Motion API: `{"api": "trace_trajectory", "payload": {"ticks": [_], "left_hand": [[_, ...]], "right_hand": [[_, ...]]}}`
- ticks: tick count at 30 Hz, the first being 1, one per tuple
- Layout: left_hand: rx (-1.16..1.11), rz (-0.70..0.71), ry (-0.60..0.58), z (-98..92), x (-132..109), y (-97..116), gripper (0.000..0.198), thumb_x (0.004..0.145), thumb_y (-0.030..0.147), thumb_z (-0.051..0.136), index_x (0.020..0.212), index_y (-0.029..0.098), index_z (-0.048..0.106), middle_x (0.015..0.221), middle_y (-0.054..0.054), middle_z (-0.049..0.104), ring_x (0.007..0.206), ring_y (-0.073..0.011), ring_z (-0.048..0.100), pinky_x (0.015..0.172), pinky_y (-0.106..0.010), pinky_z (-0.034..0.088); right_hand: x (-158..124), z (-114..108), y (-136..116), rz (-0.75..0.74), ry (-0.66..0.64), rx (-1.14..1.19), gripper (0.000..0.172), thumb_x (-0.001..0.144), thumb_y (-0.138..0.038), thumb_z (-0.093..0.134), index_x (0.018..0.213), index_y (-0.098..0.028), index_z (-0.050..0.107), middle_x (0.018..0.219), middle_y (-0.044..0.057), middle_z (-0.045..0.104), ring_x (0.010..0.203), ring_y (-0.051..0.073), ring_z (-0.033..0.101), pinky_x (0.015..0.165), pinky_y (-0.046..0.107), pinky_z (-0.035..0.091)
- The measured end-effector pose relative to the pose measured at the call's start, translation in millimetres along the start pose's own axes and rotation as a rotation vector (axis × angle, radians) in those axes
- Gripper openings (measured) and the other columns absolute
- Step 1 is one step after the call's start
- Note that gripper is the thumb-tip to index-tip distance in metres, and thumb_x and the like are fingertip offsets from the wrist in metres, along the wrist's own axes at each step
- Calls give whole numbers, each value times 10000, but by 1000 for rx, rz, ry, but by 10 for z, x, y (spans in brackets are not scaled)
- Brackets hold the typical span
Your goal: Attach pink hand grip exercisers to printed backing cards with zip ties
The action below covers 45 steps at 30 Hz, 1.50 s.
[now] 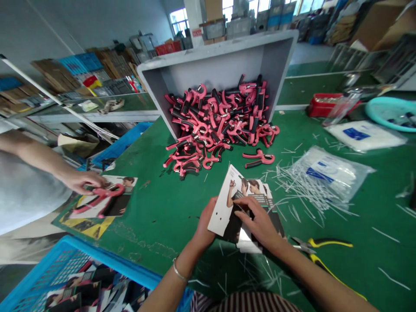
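Observation:
My left hand [205, 220] is closed on the left edge of a printed cardboard card [219, 210], tilted up off the table, with small punched holes in its white part. My right hand [260, 222] reaches over the card's dark half, thumb and forefinger nearly together; what they pinch, if anything, is too small to make out. Beneath and behind lies a stack of similar cards [258, 189]. Beyond the cards, a single pink and black hand grip strengthener [259, 158] rests on the green table [152, 229].
A grey bin [214, 54] on its side spills many hand grips [211, 117]. White plastic ties [305, 186] lie scattered by a clear bag [328, 175]. Yellow-handled pliers [308, 247] are at right. A co-worker's hand [85, 181] holds a hand grip over a card. A blue basket [55, 260] contains cards.

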<state>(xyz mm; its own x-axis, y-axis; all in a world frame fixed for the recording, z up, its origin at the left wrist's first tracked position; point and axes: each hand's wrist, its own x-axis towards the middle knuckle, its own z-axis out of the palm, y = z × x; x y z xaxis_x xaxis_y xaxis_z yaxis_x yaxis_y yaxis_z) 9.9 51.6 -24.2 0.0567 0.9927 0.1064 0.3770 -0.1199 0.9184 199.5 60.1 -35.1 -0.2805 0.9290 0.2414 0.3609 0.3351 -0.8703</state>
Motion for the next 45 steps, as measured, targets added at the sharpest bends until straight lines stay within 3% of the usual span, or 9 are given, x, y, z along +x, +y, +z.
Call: {"api": "trace_trajectory", "payload": {"ticks": [9, 13, 18, 21, 24, 28, 34, 39, 45], "left_hand": [[-183, -18, -267, 41, -67, 30, 377, 803, 234, 640, 1170, 178, 577, 1108, -60, 671, 984, -206, 622, 890, -333, 478], [-150, -56, -175, 145, -68, 42, 381, 841, 282, 625, 1207, 185, 581, 1173, -78, 655, 1054, -229, 613, 947, -365, 455], [-179, 38, -248, 249, -31, 201, 376, 835, 211, 614, 1205, 184, 558, 1175, -85, 651, 1047, -221, 607, 936, -357, 460], [-235, 50, -255, 330, -22, 228, 315, 851, 176, 572, 1165, 179, 563, 1138, -78, 657, 995, -198, 613, 903, -333, 473], [-227, 22, -157, 417, -5, 172, 326, 841, 163, 569, 1166, 176, 560, 1110, -68, 660, 966, -191, 613, 896, -336, 475], [-195, -27, -12, 508, 2, 138, 437, 808, 161, 591, 1241, 194, 540, 1226, -80, 634, 1103, -217, 590, 995, -373, 433], [-381, -152, -19, 700, -131, 132, 512, 789, 189, 638, 1283, 204, 500, 1319, -89, 604, 1171, -212, 589, 987, -330, 458], [-439, -257, 78, 821, -245, 58, 366, 798, 242, 634, 1143, 171, 535, 1123, -89, 685, 1005, -212, 652, 857, -322, 518], [-398, -182, 44, 822, -304, 127, 367, 762, 206, 662, 1116, 173, 571, 1021, -54, 689, 922, -202, 646, 853, -315, 508]], "right_hand": [[-216, -270, -111, -10, -203, 103, 147, 951, -267, 537, 1037, -260, 655, 1001, 32, 666, 946, 192, 616, 865, 330, 475], [-347, -240, -19, -4, -34, 74, 201, 923, -286, 576, 1113, -277, 641, 1123, 61, 610, 1054, 222, 582, 944, 384, 461], [-339, -247, 131, 51, 204, -37, 452, 884, -349, 627, 1319, -291, 518, 1299, 88, 528, 1206, 269, 500, 1042, 471, 392], [-272, -338, 192, 30, 157, -100, 630, 838, -407, 686, 1404, -285, 438, 1411, 98, 468, 1311, 292, 405, 1097, 512, 315], [-235, -399, 194, -26, 12, -115, 576, 846, -415, 680, 1376, -293, 489, 1443, 86, 461, 1346, 289, 370, 1115, 520, 277], [-258, -372, 156, -46, -6, -73, 497, 872, -387, 654, 1345, -304, 525, 1414, 79, 502, 1324, 278, 407, 1108, 520, 280], [-329, -357, 139, -4, 114, 68, 234, 897, -325, 634, 1127, -288, 652, 1278, 62, 612, 1227, 258, 509, 1073, 488, 326], [-352, -385, 136, 4, 123, 142, 159, 883, -301, 657, 1039, -275, 675, 1230, 56, 631, 1190, 243, 534, 1059, 464, 353], [-363, -396, 145, 13, 115, 194, 144, 898, -306, 633, 1028, -270, 687, 1201, 64, 633, 1168, 244, 543, 1047, 468, 374]]}}
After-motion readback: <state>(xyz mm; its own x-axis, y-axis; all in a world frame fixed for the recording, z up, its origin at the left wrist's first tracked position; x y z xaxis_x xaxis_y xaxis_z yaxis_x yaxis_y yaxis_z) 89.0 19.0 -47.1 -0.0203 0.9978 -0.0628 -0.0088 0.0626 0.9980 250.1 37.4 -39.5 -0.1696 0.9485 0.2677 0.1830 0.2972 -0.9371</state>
